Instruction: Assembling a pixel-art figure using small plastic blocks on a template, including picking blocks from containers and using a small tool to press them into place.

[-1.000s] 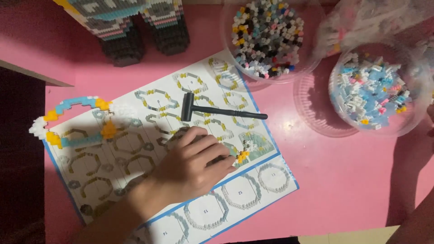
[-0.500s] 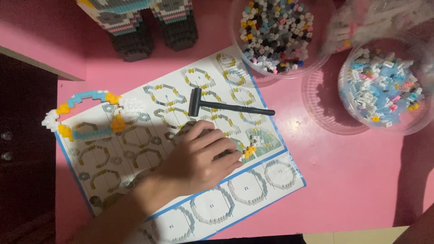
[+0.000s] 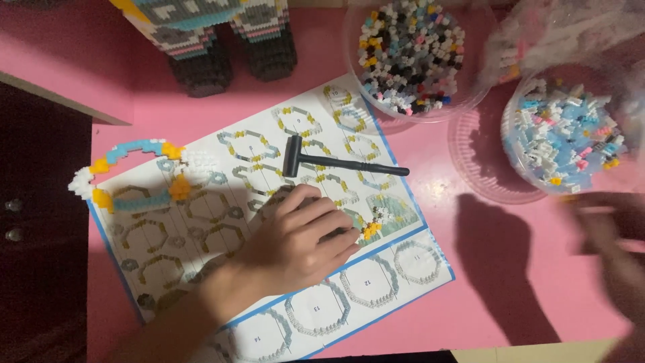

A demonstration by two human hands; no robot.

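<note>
Pressing flat, the left hand pins the instruction sheet, grasping nothing. The right hand, blurred near the counter's right edge, may knock the brick tub; its grip I cannot tell.

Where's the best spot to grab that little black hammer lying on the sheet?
Probably the small black hammer by its thin handle, from above near the free right end: it lies flat on the instruction sheet, head to the left, clear of the left hand.

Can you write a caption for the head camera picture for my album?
Left hand pressing on the instruction sheet beside a small black hammer and tubs of tiny blocks.
</note>
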